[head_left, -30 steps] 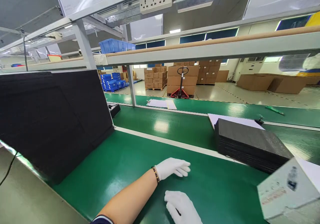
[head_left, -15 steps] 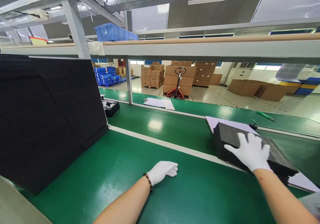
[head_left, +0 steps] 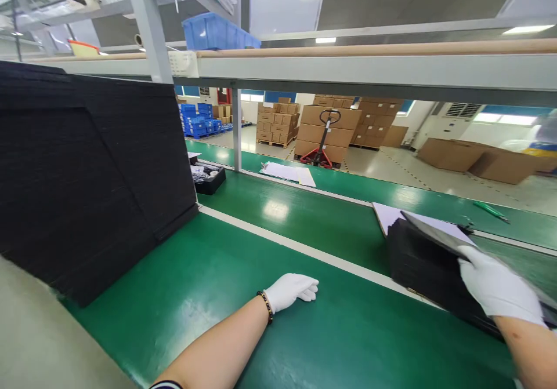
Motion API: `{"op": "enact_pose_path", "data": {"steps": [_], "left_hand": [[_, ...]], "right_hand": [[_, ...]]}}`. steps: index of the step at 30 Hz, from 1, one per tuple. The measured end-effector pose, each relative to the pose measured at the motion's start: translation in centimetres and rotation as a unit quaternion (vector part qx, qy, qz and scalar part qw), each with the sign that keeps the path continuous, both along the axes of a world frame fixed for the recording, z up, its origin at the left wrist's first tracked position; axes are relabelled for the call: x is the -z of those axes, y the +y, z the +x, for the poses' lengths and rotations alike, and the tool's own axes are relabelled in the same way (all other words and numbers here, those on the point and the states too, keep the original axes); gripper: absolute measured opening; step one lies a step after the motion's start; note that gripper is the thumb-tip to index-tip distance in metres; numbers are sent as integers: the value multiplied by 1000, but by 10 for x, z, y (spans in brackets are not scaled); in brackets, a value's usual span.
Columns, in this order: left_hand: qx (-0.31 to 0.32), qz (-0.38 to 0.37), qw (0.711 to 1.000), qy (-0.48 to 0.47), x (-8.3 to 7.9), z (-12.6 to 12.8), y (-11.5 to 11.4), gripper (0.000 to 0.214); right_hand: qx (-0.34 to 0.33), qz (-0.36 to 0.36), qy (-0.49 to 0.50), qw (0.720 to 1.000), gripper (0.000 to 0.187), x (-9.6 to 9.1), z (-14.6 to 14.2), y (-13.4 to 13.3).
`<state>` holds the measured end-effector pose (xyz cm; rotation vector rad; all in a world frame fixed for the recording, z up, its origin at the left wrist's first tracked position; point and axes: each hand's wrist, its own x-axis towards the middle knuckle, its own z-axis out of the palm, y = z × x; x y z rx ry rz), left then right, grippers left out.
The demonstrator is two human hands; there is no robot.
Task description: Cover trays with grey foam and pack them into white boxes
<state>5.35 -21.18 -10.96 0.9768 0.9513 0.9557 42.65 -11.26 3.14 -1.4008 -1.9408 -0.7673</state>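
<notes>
At the right, my right hand [head_left: 500,284] in a white glove grips the edge of a thin black foam sheet [head_left: 435,232]. The sheet is tilted up off a stack of black foam sheets [head_left: 418,261], its far edge raised and its near part leaving the view. White paper or board [head_left: 385,212] shows under the stack. My left hand [head_left: 292,291], gloved too and with a beaded bracelet at the wrist, rests on the green work surface [head_left: 243,255]. It holds nothing, its fingers loosely stretched out and side by side.
A tall stack of black sheets [head_left: 122,163] stands at the left. Behind it is a black tray of small parts [head_left: 211,180]. A clipboard with papers [head_left: 287,172] and a green pen-like tool [head_left: 491,210] lie farther back. A shelf beam [head_left: 348,70] crosses above.
My right hand has gone from lying spread on top of the stack to gripping the top sheet, which is now lifted and tilted. My left hand stays put; the view has shifted.
</notes>
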Motion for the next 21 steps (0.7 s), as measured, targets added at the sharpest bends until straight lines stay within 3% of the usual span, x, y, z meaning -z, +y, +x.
{"op": "enact_pose_path", "data": {"steps": [2,4,5,7,10,13,16,21], "left_hand": [[-4,0,1000,-5,-3,0,-1,85],[-2,-6,1000,-30,-6,-2,-1,90],[8,-15,998,-53,-7,-2,-1,92],[32,-33,993,-107,-8,-5,0,93],[40,-60,986,-149,-5,-8,2,72],[20,-105,985,-133,2,-12,6,43],[20,-134,979,-152,6,-17,11,32],[54,-167,970,-169,10,-22,21,25]], "right_hand": [[26,22,-7,999,32,-3,-34,-29],[64,58,-74,994,32,7,-78,-65],[40,74,-118,989,30,17,-102,-83],[-77,97,-187,974,24,48,-147,-113],[-194,66,-174,963,26,104,-192,-133],[-234,58,-96,966,30,146,-202,-128],[-242,38,-78,967,43,165,-190,-116],[-173,-161,-64,970,54,176,-170,-108]]}}
